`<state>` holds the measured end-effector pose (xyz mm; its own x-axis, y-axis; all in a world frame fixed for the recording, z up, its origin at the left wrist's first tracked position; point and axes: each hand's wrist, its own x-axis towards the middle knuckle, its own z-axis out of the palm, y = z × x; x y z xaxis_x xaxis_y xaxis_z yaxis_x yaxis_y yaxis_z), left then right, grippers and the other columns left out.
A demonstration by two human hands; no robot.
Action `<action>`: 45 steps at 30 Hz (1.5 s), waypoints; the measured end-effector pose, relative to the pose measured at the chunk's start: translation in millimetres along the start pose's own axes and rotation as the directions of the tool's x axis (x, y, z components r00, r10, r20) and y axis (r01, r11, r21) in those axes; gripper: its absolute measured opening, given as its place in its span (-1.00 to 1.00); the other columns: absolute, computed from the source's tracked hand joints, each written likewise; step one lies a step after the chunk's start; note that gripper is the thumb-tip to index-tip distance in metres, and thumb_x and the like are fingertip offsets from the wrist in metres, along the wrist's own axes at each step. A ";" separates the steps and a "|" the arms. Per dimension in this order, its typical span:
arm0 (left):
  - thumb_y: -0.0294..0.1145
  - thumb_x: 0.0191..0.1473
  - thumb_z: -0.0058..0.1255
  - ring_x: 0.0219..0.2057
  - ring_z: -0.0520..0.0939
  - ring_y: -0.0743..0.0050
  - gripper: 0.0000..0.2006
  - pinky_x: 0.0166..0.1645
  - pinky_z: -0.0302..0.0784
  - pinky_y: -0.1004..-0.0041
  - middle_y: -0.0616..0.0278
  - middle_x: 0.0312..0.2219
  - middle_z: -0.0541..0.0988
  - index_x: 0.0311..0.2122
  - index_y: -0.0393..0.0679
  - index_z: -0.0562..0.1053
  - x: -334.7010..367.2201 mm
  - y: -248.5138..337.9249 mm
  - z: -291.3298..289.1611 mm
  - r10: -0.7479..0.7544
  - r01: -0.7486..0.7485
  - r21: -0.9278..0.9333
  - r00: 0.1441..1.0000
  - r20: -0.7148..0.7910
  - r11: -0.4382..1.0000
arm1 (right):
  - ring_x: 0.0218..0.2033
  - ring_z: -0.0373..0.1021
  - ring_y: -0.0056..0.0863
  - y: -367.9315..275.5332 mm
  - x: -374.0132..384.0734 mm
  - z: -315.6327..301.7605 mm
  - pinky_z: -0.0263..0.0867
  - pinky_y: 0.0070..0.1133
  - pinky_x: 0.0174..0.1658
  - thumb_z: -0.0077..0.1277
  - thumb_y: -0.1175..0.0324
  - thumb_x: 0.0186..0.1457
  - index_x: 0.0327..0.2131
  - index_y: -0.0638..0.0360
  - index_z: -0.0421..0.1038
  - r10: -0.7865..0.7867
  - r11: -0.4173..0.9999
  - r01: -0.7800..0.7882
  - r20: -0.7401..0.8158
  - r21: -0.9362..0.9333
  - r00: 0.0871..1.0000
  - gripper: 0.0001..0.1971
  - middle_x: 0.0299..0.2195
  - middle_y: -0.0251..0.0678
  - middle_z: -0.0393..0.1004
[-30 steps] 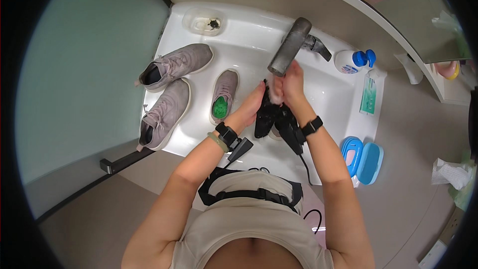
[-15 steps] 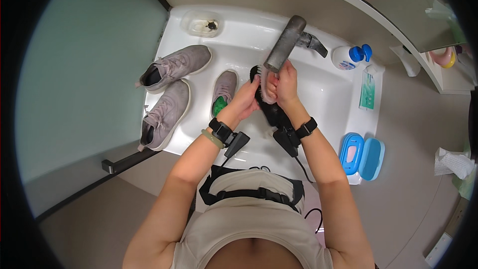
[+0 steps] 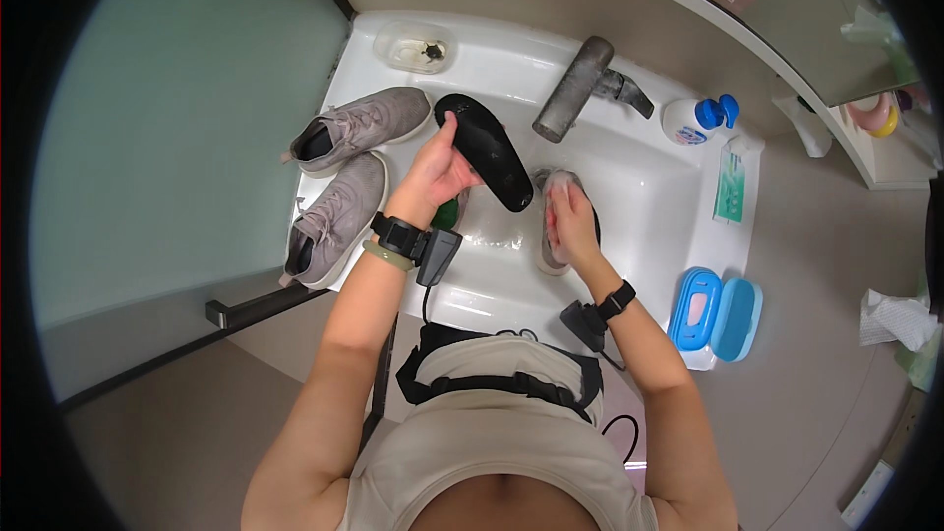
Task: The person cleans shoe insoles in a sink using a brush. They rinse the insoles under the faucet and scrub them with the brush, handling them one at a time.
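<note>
My left hand grips a black shoe insole by its edge, thumb on top, above the left of the sink basin. Beneath that hand, a shoe with something green in its opening is mostly hidden. Down in the basin my right hand is closed round a pale scrub brush, whose bristles are hidden. It rests over a greyish shoe that shows only in part under the fingers.
Two mauve-grey sneakers stand on the left rim of the white sink. A clear dish sits behind them. The faucet juts over the basin. Along the right are a pump bottle, a green-white packet and an open blue soap box.
My hands have drawn apart. The left has moved left with the insole, now turned flat. My right hand has come down nearer me, onto the shoe in the basin.
</note>
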<state>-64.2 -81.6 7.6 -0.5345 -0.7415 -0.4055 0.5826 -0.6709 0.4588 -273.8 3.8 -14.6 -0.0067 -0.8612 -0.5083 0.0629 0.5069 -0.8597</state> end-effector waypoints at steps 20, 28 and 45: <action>-0.08 0.15 -0.35 -0.34 0.53 0.36 -0.62 -0.24 0.50 0.43 0.16 -0.34 0.47 -0.18 -0.19 0.32 26.7 -76.2 4.8 -0.138 0.110 -0.210 0.983 -0.123 0.972 | -0.55 0.32 -0.51 -39.6 -13.4 20.4 0.27 -0.57 -0.49 -0.11 0.26 0.07 -0.30 0.29 0.28 -0.630 0.644 0.698 0.302 -0.313 0.716 -0.75 -0.52 -0.31 0.35; -0.06 0.18 -0.47 -0.25 0.51 0.30 -0.58 -0.11 0.46 0.33 0.15 -0.21 0.44 -0.06 -0.17 0.24 1.2 -81.7 27.4 -0.007 0.249 -0.469 0.888 0.459 0.847 | -0.84 -0.09 -0.74 -75.9 22.6 18.2 -0.18 -0.73 -0.82 -0.37 0.15 0.19 -0.51 0.09 0.15 0.138 0.730 -0.254 0.228 0.635 0.964 -0.71 -0.76 -0.52 0.03; 0.00 0.16 -0.43 -0.24 0.49 0.36 -0.56 -0.08 0.41 0.38 0.21 -0.24 0.44 -0.06 -0.12 0.27 -1.8 -63.6 4.0 -0.135 0.140 0.040 0.983 -0.123 0.989 | -0.87 -0.06 -0.76 -62.8 51.4 7.5 -0.17 -0.69 -0.86 -0.31 0.23 0.13 -0.55 0.07 0.16 -0.106 0.872 0.110 -0.035 0.477 0.994 -0.77 -0.79 -0.53 0.06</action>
<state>-102.7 -37.6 -17.7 -0.5289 -0.6400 -0.5574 0.4771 -0.7674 0.4284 -270.6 -72.6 13.6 -0.0481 -0.9083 -0.4156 0.5304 0.3294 -0.7811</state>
